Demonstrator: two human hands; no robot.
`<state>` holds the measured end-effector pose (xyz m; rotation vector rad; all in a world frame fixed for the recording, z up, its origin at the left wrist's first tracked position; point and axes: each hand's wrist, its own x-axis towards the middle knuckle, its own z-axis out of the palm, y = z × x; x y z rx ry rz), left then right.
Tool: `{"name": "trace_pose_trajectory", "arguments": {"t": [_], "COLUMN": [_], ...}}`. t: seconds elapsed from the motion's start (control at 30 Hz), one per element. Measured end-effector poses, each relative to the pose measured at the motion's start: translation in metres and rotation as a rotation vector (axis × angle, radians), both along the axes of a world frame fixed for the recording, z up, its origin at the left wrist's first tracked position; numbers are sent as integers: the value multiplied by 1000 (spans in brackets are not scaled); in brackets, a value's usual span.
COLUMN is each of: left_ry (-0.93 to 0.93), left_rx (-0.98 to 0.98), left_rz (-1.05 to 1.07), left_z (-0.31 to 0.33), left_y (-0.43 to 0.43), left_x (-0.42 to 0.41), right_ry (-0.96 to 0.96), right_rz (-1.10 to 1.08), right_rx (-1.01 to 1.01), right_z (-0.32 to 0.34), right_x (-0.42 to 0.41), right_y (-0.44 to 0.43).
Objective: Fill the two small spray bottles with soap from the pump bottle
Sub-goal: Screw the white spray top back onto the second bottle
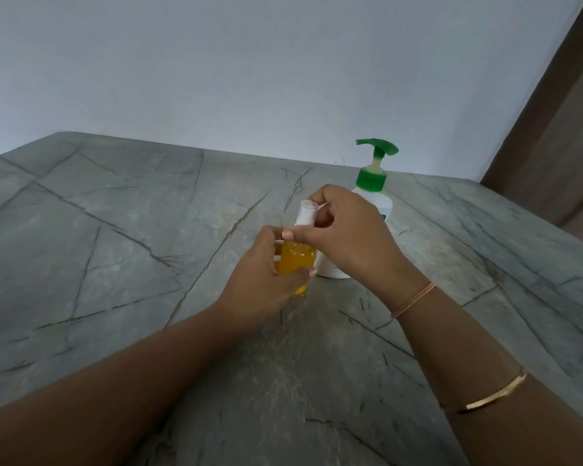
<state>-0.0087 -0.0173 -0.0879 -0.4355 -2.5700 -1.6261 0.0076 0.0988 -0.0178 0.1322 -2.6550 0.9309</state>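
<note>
Spray bottles: one in view, a small clear spray bottle (297,260) full of orange-yellow liquid, roughly upright, in front of the pump bottle and near the middle of the table.
Bottle top: one white cap (306,213) stands on the neck, leaning slightly left.
Bottle base: it shows below the left hand's fingers; whether it touches the table I cannot tell.
Left hand: one left hand (266,284), fingers curled round the orange body, gripping it from the left side.
Right hand: one right hand (354,237), thumb and fingertips pinching the white cap from the right, the other fingers bent in behind it.
Pump bottles: one white pump bottle (381,205) with a green collar and green pump head, standing upright on the table just behind the hands, its spout pointing left and its lower part hidden by the right hand.
Wrist wear: two pieces, both on the right arm, a thin pink band (414,299) at the wrist and a gold bangle (495,391) further up the forearm.
Table: one grey stone-patterned table (115,230) with dark veins.
Background: a pale wall (249,62) and a brown panel (559,129) at far right.
</note>
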Motion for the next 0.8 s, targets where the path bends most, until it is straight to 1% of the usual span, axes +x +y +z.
{"name": "trace_pose_trajectory", "arguments": {"t": [0.03,0.13,0.17,0.23,0.27,0.4,0.47,0.57,0.6,0.63,0.73,0.8], "left_ry": [2,1,1,2,0,1,7,20,22,22,38,70], "left_rx": [13,43,38,40,42,3,-9,35,49,64,81,82], "left_rz": [-12,-37,-35,-38,-40,-5,3,-23,-34,-42,-48,-38], "left_z": [0,2,2,2,2,3,2,1,0,-1,-4,-4], "left_y": [0,0,0,0,0,1,2,0,0,0,-1,-2], "left_x": [1,2,2,2,2,2,2,1,1,0,-2,-3], "right_ry": [-32,-195,-210,-171,-133,33,26,-156,-189,-185,-94,-36], "right_rz": [33,184,219,259,241,37,19,171,197,194,134,105], "right_rx": [-55,-345,-375,-365,-342,-157,-116,-189,-217,-232,-278,-269], "right_z": [1,8,9,8,6,-6,-7,-4,-4,-4,-6,-11], "right_x": [0,3,4,3,3,-1,-1,1,2,2,3,2], "right_y": [3,13,16,18,17,5,5,9,10,9,5,0]}}
